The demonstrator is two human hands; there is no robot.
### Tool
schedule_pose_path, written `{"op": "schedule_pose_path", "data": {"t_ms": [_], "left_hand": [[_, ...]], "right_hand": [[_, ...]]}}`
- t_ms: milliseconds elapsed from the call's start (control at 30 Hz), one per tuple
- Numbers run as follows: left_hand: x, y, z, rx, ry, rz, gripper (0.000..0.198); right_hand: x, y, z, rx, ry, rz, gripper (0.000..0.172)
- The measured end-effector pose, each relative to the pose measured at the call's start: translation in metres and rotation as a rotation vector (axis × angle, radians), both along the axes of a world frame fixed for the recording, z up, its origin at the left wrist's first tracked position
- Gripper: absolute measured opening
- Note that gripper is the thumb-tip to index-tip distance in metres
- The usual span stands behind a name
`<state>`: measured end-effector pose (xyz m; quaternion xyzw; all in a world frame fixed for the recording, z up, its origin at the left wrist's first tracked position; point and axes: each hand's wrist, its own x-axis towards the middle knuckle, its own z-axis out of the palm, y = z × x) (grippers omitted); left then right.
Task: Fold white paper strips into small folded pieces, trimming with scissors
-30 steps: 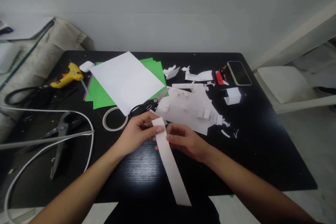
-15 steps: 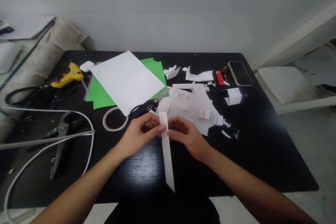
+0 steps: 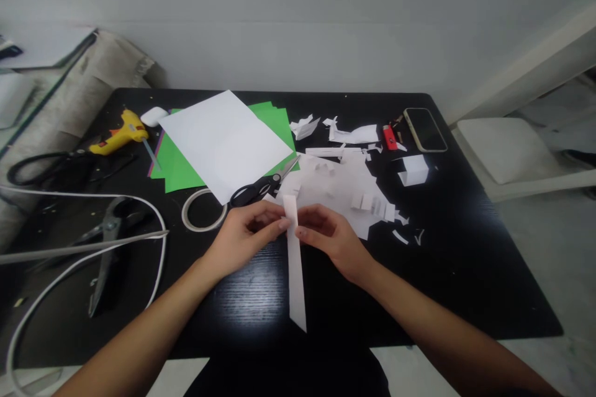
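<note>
A long white paper strip (image 3: 296, 279) stands upright between my two hands, its slanted lower end toward me. My left hand (image 3: 249, 236) pinches the upper part from the left, thumb on the front face. From the right, my right hand (image 3: 333, 239) grips the same part with thumb and fingers. Behind the strip lies a cut white paper piece (image 3: 330, 180) with small raised folded parts. Black-handled scissors (image 3: 265, 186) rest beyond my left hand, touching a large white sheet (image 3: 226, 142) on green sheets (image 3: 179, 177).
On the black table (image 3: 442, 285) are a tape roll (image 3: 186, 211), a yellow glue gun (image 3: 123, 138), pliers-like shears (image 3: 108, 242), a white cable (image 3: 161, 260), a red lighter (image 3: 390, 138), a phone (image 3: 426, 130), a folded paper box (image 3: 414, 170) and paper scraps (image 3: 361, 134).
The lower end of the paper strip has swung slightly left and up. Both hands keep hold of it and have barely moved.
</note>
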<state>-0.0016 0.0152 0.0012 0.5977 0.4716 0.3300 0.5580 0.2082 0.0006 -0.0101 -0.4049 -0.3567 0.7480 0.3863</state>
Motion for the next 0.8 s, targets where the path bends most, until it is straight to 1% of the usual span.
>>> {"op": "schedule_pose_path", "data": {"t_ms": [133,300,400,500,567,700,800], "left_hand": [[-0.0004,-0.0005,-0.0023,0.006,-0.022,0.046,0.023],[0.0007,-0.0007,-0.0019,-0.04,-0.035,0.061,0.026],[0.0006,0.0004,0.0007,-0.037,-0.063,0.063,0.021],[-0.0022,0.0026,0.0009,-0.042,-0.141,0.084,0.014],[-0.005,0.0039,-0.0011,-0.08,-0.208,0.069,0.015],[-0.0067,0.0045,-0.0051,-0.208,-0.371,-0.023,0.017],[-0.0025,0.0036,-0.0038,-0.253,-0.375,-0.053,0.018]], "right_hand": [[0.001,0.0021,-0.0004,0.017,-0.015,-0.017,0.029],[0.0009,0.0025,0.0009,0.031,-0.035,-0.054,0.028],[0.0002,0.002,0.0008,0.039,-0.031,-0.069,0.031],[-0.0002,0.0018,0.0005,0.025,-0.025,-0.079,0.032],[-0.0003,0.0018,0.0005,0.017,-0.027,-0.084,0.031],[0.0,0.0011,0.0015,0.003,-0.022,-0.071,0.029],[0.0003,0.0,0.003,0.013,-0.02,-0.021,0.024]]}}
